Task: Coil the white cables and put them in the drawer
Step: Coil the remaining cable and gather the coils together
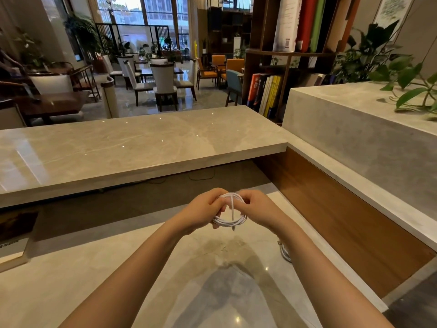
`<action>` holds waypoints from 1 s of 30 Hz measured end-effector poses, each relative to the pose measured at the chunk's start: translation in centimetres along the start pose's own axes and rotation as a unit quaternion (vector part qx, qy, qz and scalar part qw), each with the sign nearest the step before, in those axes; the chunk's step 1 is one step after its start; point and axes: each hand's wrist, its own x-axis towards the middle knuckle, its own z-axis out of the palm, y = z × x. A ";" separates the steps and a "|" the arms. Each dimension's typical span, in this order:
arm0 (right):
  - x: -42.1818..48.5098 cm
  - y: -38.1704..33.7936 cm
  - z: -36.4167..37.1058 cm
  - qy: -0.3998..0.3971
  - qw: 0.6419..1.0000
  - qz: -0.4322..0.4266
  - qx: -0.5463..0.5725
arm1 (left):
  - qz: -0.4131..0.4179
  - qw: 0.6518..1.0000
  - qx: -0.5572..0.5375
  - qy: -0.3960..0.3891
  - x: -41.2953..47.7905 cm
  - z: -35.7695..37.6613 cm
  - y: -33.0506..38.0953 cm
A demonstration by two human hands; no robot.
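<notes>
1. At the far left, a book (11,250) lies on the lower marble desk (94,268).
2. Your left hand (203,210) is curled round the left side of the white cable coil (229,222), gripping it above the desk.
3. The coil sits between both your hands, with one strand crossing down its middle.
4. Your right hand (254,209) pinches the coil's upper right.
5. A second white cable (285,253) lies on the desk, partly hidden behind your right forearm.
</notes>
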 end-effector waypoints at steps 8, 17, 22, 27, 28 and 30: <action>0.6 -0.6 -0.1 0.167 0.982 -0.086 0.025 | 0.020 0.992 0.122 0.000 -0.3 1.3 -0.4; -0.9 0.4 -4.4 0.002 0.938 -0.030 0.345 | -0.048 0.927 -0.372 0.016 0.1 -1.3 -1.3; -2.3 1.2 -5.9 -0.198 0.916 -0.032 0.348 | -0.047 0.871 -0.488 0.025 0.6 -1.5 -1.0; -2.1 0.1 -4.9 -0.121 0.981 -0.039 0.149 | -0.044 0.861 -0.505 0.037 0.6 -0.4 0.2; -2.0 -0.1 -4.6 -0.101 0.987 -0.036 0.117 | -0.044 0.860 -0.507 0.032 0.6 -0.3 0.5; -1.8 -0.3 -3.9 -0.043 0.998 -0.040 0.028 | -0.041 0.854 -0.519 0.017 0.7 -0.1 1.0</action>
